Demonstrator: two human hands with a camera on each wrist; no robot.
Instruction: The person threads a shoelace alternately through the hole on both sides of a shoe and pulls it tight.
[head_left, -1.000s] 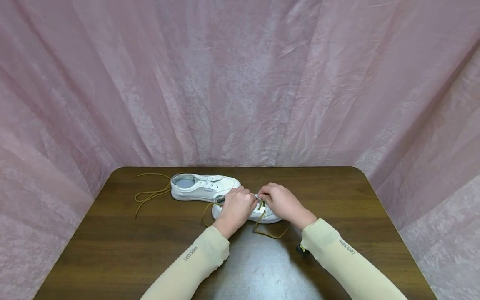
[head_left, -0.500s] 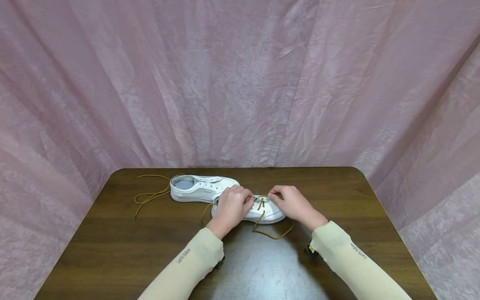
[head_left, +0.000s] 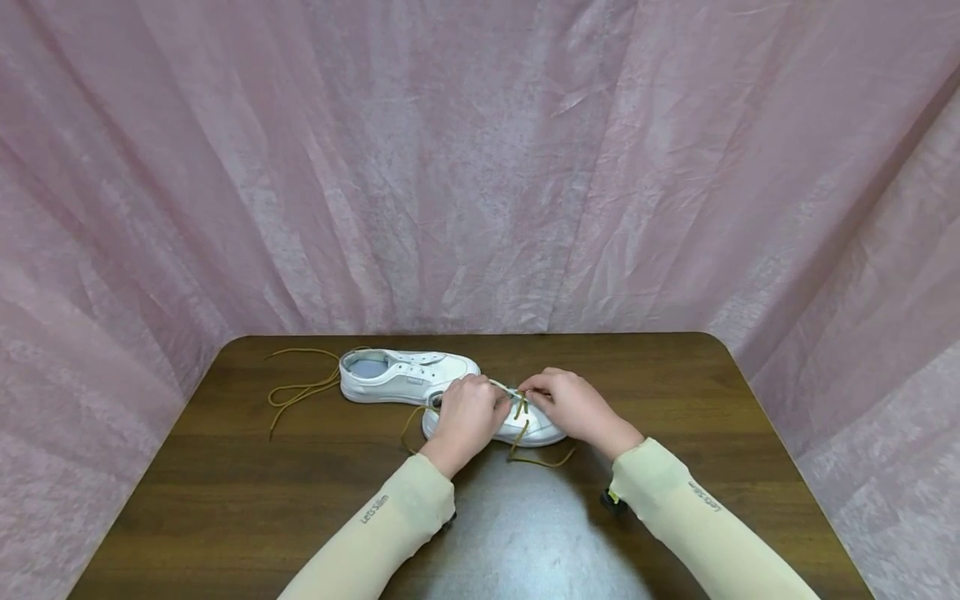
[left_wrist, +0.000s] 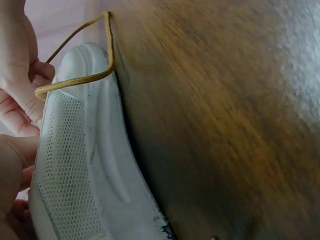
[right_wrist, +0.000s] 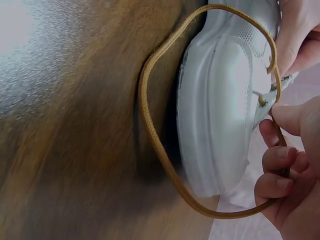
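The near white sneaker (head_left: 542, 427) lies on the table, toe to the right, with a mustard-brown shoelace (right_wrist: 147, 107) through its front eyelets. My left hand (head_left: 468, 417) grips the shoe's upper around the lacing opening; its fingertips are partly hidden. At the front eyelets my right hand (head_left: 573, 404) pinches the lace between thumb and finger. In the right wrist view, the lace loops out over the toe and passes back through the curled fingers. The left wrist view shows the mesh side (left_wrist: 70, 140) of this sneaker, the lace hanging across its toe end.
A second white sneaker (head_left: 412, 377) stands behind and left, its eyelets without crossed lace. A loose brown lace (head_left: 303, 390) trails by its heel. The wooden table (head_left: 225, 500) ends at a pink curtain (head_left: 480, 167).
My right hand moved slightly right, away from the eyelets, then came back left against them. My left hand shifted only a little, and the lace end in front of the shoe moved slightly.
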